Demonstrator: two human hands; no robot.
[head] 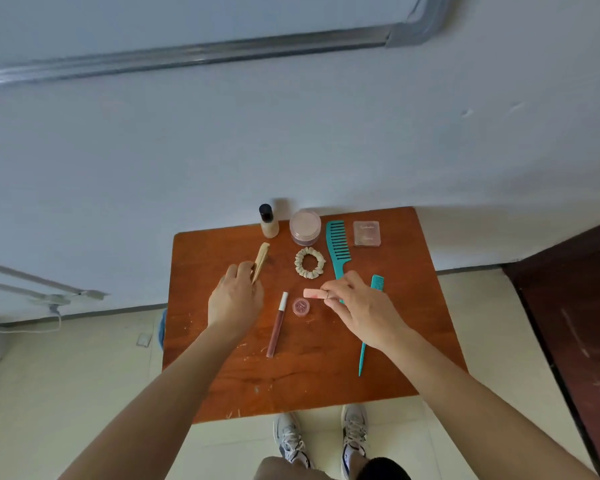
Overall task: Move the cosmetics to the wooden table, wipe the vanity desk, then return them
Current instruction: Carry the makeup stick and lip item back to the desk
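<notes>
Cosmetics lie on a small wooden table (413,306). My left hand (234,299) grips the near end of a beige hair clip (261,259) at the table's left. My right hand (357,306) pinches a short pink tube (312,293) just above the tabletop. Between my hands lie a long brown lip gloss (277,325) and a tiny pink pot (300,306). Behind them are a foundation bottle (268,221), a powder jar (305,226), a cream scrunchie (309,262), a wide teal comb (337,247), a clear compact (367,233) and a teal tail comb (369,327).
The table stands against a white wall (291,133) on a pale tiled floor (66,375). A dark wooden door (575,323) is at the right. My shoes (321,438) are below the table's near edge. A cable (21,329) and fittings run along the left wall.
</notes>
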